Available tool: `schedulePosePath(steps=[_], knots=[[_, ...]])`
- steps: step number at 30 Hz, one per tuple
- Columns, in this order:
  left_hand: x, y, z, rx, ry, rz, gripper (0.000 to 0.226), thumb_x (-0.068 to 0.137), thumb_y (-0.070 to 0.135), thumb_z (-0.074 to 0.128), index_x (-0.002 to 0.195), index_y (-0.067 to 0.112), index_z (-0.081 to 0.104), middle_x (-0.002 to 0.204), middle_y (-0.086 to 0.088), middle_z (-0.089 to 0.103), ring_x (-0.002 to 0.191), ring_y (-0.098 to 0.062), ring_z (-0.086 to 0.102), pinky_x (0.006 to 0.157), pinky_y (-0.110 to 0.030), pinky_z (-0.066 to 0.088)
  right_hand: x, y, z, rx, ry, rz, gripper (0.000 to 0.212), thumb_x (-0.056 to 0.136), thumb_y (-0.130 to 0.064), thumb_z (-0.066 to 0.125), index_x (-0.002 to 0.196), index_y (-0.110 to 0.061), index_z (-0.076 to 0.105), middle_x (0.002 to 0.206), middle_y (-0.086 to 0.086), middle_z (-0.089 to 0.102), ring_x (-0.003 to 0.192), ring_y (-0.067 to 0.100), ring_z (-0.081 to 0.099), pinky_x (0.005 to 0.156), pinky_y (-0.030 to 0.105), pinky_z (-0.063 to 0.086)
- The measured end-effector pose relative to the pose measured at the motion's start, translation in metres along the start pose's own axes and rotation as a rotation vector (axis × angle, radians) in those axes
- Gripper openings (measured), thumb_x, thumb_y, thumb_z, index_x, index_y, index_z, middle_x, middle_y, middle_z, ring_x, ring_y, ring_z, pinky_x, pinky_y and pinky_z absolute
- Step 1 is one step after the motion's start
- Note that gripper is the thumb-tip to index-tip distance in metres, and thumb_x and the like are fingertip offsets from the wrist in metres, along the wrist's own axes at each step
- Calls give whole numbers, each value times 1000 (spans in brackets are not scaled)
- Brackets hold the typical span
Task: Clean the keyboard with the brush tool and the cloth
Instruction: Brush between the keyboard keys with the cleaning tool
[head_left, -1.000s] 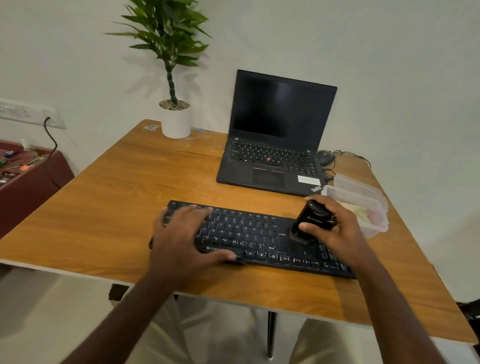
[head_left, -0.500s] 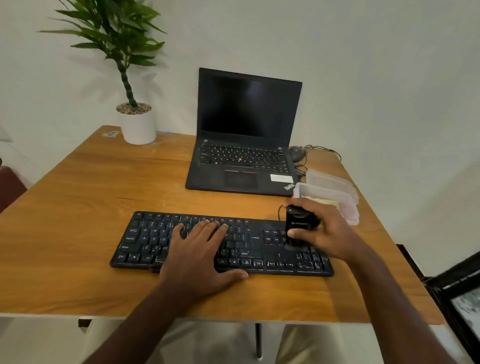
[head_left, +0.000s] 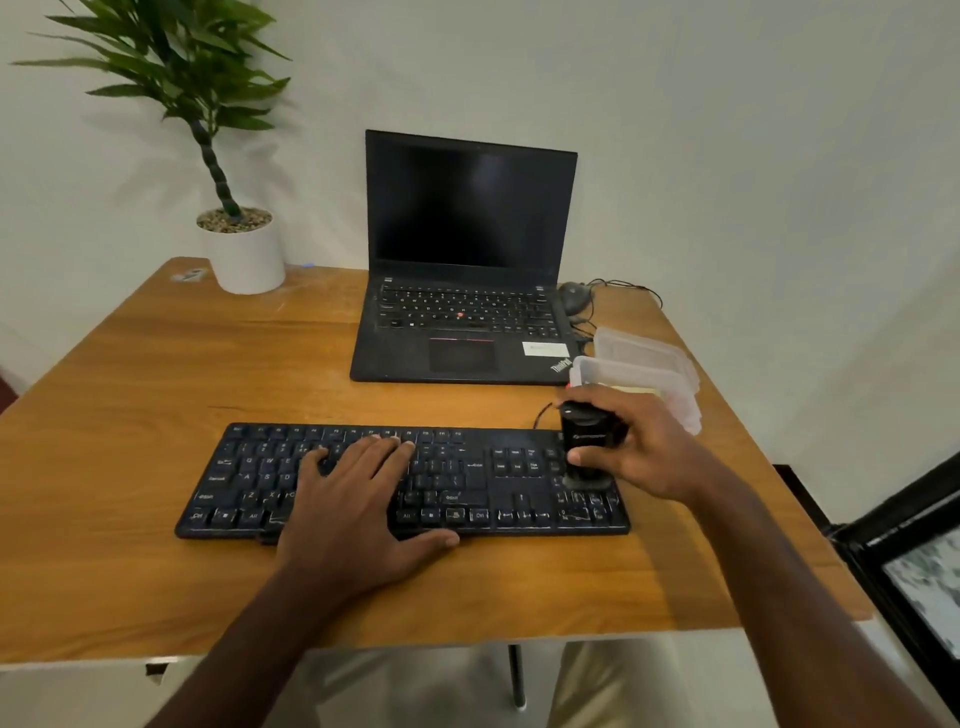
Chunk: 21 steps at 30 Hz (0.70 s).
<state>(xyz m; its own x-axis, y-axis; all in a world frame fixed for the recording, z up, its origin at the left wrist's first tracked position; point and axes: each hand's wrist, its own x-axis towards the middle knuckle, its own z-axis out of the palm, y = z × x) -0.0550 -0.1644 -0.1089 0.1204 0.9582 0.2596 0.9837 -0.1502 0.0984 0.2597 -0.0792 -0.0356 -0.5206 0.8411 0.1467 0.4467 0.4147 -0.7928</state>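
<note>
A black keyboard (head_left: 467, 483) lies across the wooden table (head_left: 156, 395) near its front edge. My left hand (head_left: 358, 509) rests flat on the keyboard's middle keys, fingers straight and thumb at the front edge. My right hand (head_left: 639, 447) grips a black cylindrical brush tool (head_left: 589, 447), held upright with its lower end on the number pad keys at the keyboard's right end. No cloth is visible on the table.
An open black laptop (head_left: 462, 322) stands behind the keyboard. A clear plastic container (head_left: 639, 374) with its lid sits behind my right hand. A mouse (head_left: 574, 296) with cable lies far right. A potted plant (head_left: 241, 249) stands at the back left.
The view has shifted, so everything sits differently in frame. My left hand has slid from the keyboard's left end toward its middle. My right hand keeps the brush tool at the right end.
</note>
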Motion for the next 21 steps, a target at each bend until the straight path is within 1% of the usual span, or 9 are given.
schedulePosePath(steps=[2,3,5,8,12,14,16,19,21], knots=[[0,1,0,8,6,-2,109,68,98,32,136,17,57,136,-5,60,127,-24,55,106,-62,35,-3,0,-11,-11,95,-44,53,80,-5,82,125,-27,63,112,-4,64,102,12,64,77,23,57],[0,1,1,9,8,-1,109,68,98,32,136,17,58,136,-5,61,126,-25,56,106,-62,35,-3,-1,-10,2,150,-67,53,80,-5,82,125,-24,63,113,-4,65,103,12,64,78,22,55],[0,1,0,10,3,0,109,69,98,32,136,17,57,136,-5,60,126,-25,56,106,-61,36,1,-3,5,62,192,-95,53,79,-7,83,126,-19,63,115,-6,65,108,15,63,82,26,57],[1,1,-1,4,-4,-2,109,68,98,33,137,17,56,138,-5,59,129,-23,54,107,-60,34,4,1,29,94,153,-101,52,80,-10,83,127,-19,63,113,-10,66,107,17,64,84,31,58],[0,0,-2,6,-5,-8,109,68,98,33,136,16,56,138,-4,59,129,-22,53,108,-58,34,-8,11,11,49,91,-52,48,82,-7,80,126,-19,62,110,-2,67,101,14,66,77,20,55],[-1,0,-2,6,-11,-10,110,68,98,32,137,16,56,138,-4,59,129,-22,53,107,-58,34,-14,12,-8,-3,30,-24,45,83,-3,79,123,-17,63,108,-1,68,99,10,66,75,17,54],[-1,0,-2,9,-12,-6,110,68,98,32,136,15,56,138,-4,59,128,-22,54,107,-57,35,-17,13,-25,-59,-6,-10,44,83,-4,80,121,-19,64,108,-3,68,100,8,65,77,16,52],[0,1,-2,21,-8,-8,110,68,98,33,136,15,57,137,-4,59,128,-22,54,107,-57,35,-22,14,-37,-136,60,-20,46,81,-8,82,119,-26,64,107,-9,67,99,8,62,74,13,49],[0,2,-2,25,-9,-13,110,68,98,32,136,15,57,137,-4,59,128,-22,54,107,-58,35,-23,14,-29,-77,88,-41,44,81,-7,82,118,-22,63,102,-10,66,95,9,63,70,13,50]])
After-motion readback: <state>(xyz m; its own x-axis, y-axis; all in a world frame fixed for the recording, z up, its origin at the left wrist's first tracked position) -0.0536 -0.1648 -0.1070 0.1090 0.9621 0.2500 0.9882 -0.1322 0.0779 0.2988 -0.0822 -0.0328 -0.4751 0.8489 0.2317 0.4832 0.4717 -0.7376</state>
